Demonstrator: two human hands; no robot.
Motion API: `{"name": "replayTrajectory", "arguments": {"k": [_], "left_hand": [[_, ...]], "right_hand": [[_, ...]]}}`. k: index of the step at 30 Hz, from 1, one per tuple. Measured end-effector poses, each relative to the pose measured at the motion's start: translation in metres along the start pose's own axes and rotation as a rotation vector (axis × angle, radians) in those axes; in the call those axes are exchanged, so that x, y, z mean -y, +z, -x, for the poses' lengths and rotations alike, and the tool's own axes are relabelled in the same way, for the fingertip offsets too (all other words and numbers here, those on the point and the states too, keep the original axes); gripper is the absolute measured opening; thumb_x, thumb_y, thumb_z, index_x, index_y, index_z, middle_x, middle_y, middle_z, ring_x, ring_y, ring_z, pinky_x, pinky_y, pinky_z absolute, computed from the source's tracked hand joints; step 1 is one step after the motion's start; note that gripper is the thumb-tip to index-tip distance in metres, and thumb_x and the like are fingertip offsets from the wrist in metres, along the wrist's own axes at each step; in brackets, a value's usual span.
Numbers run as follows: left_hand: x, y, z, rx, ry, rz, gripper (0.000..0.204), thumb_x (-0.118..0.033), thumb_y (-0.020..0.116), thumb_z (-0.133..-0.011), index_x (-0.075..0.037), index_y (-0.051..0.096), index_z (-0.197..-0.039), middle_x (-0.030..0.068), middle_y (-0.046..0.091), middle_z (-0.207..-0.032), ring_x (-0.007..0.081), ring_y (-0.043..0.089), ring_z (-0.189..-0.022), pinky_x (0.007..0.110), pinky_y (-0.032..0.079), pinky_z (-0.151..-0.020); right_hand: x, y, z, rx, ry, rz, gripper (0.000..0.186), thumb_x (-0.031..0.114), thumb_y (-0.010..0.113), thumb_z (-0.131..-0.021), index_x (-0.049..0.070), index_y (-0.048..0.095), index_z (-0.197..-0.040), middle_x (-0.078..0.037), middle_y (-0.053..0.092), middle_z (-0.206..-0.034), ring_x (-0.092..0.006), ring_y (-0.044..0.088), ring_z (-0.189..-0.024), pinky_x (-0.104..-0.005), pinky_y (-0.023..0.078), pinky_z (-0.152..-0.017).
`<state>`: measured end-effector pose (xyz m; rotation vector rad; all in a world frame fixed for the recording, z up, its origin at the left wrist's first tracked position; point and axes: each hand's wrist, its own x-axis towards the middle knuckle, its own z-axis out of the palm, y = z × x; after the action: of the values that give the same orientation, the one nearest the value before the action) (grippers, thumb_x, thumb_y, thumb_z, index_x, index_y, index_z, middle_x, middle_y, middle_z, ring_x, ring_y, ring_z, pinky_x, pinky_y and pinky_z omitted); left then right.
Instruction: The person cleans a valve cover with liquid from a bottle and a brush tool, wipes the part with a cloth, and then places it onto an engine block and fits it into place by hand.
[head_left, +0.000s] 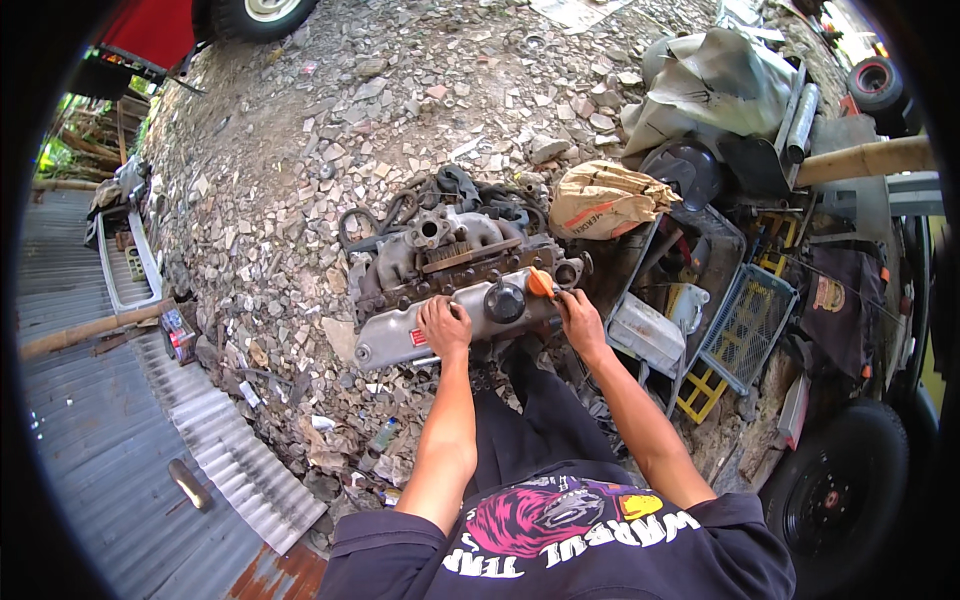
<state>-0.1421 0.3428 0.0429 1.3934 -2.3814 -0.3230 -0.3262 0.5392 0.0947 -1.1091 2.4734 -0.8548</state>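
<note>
A greasy engine cylinder head point(455, 262) with a long silver valve cover point(385, 338) sits in front of me. A round black cap point(504, 301) stands up from the cover. My left hand point(445, 326) lies on the cover left of the cap, its fingers bent over the metal. My right hand point(579, 320) is at the cover's right end, fingers closed at an orange object point(541, 283); its exact kind is unclear. Behind the cover, a grey intake manifold point(430, 235) and dark hoses point(395, 212) show. The cylinder head's underside is hidden.
Broken stone and tile rubble point(270, 190) covers the ground. To the right lie a paper sack point(610, 200), a blue-grey mesh crate point(750, 330), a metal tank point(648, 330) and a wheel point(835, 500). Corrugated metal sheets point(90, 430) lie on the left.
</note>
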Motion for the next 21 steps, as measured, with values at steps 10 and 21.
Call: {"name": "replayTrajectory", "arguments": {"k": [10,21], "left_hand": [[-0.002,0.000,-0.002,0.017,0.013,0.023,0.014,-0.017,0.058,-0.082,-0.009,0.064,-0.091,0.0064,0.064,-0.099,0.0251,0.057,-0.106,0.042,0.036,-0.104],[-0.003,-0.001,-0.003,0.023,0.005,0.020,0.015,-0.018,0.059,-0.082,-0.008,0.064,-0.091,0.0076,0.065,-0.100,0.0256,0.057,-0.108,0.044,0.035,-0.107]], "right_hand": [[0.010,0.001,-0.010,-0.008,0.035,0.254,0.025,0.020,0.064,-0.090,0.002,0.060,-0.107,-0.017,0.059,-0.092,-0.0373,0.061,-0.087,-0.0452,0.050,-0.074],[0.004,0.009,-0.010,0.123,0.173,0.268,0.024,0.012,0.063,-0.090,0.001,0.060,-0.111,-0.020,0.059,-0.092,-0.0408,0.061,-0.087,-0.0453,0.050,-0.077]]}}
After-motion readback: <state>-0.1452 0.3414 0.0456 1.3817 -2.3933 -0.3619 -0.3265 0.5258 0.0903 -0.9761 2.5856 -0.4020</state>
